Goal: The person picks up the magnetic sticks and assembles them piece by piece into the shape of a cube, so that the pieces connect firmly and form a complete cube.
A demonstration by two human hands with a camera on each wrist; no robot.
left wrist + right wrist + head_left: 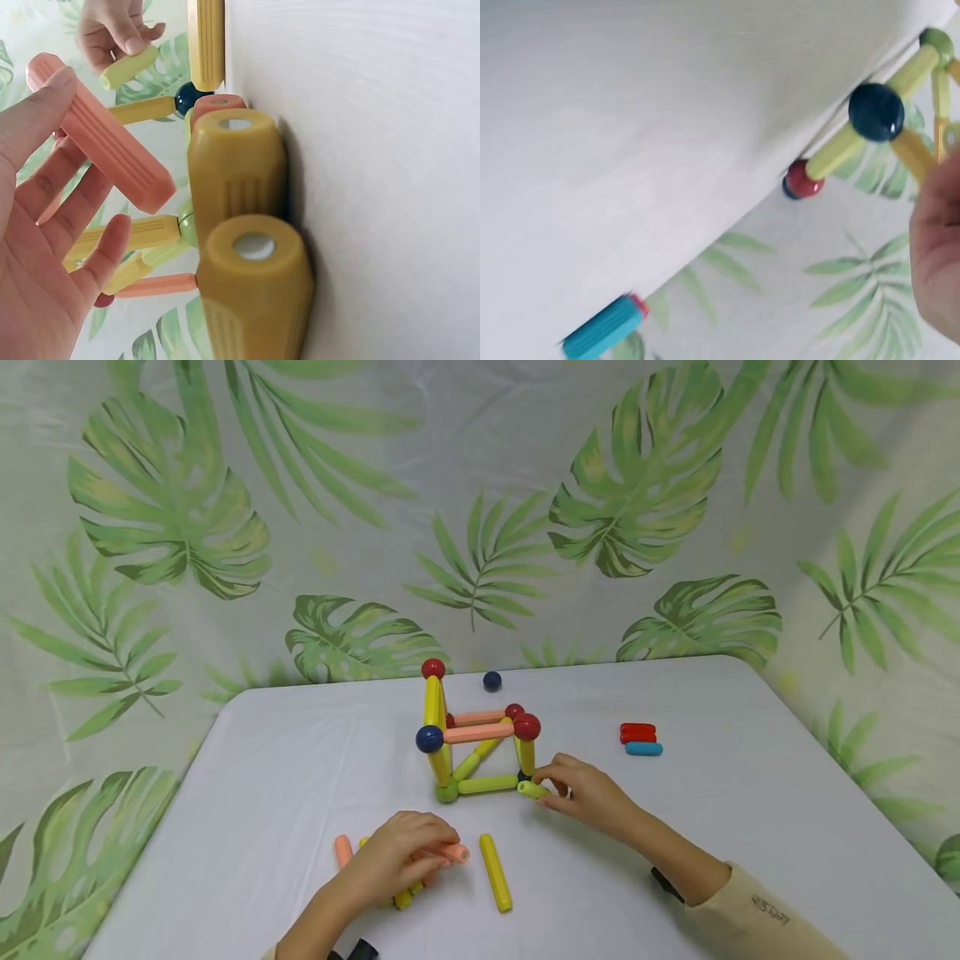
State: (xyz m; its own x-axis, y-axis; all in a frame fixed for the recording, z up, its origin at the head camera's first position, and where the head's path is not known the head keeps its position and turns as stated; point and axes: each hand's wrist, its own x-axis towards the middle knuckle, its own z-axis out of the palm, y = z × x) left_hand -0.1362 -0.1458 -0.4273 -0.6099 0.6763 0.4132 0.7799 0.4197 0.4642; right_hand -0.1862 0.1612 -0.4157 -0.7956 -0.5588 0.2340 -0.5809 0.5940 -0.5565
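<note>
My left hand pinches a salmon-pink magnetic rod between thumb and fingers, above a small group of yellow rods at the table's front. In my right hand a short light-green magnetic rod is pinched by the fingertips, close to the near right corner of a built frame. That frame joins yellow, pink and green rods with balls: a dark blue ball at upper left, a red ball at upper right and a green ball at the lower left.
One loose yellow rod lies between the hands. Behind the frame sits a dark blue ball. Red rods and a blue rod rest to the right. A leaf-patterned cloth hangs behind the white table.
</note>
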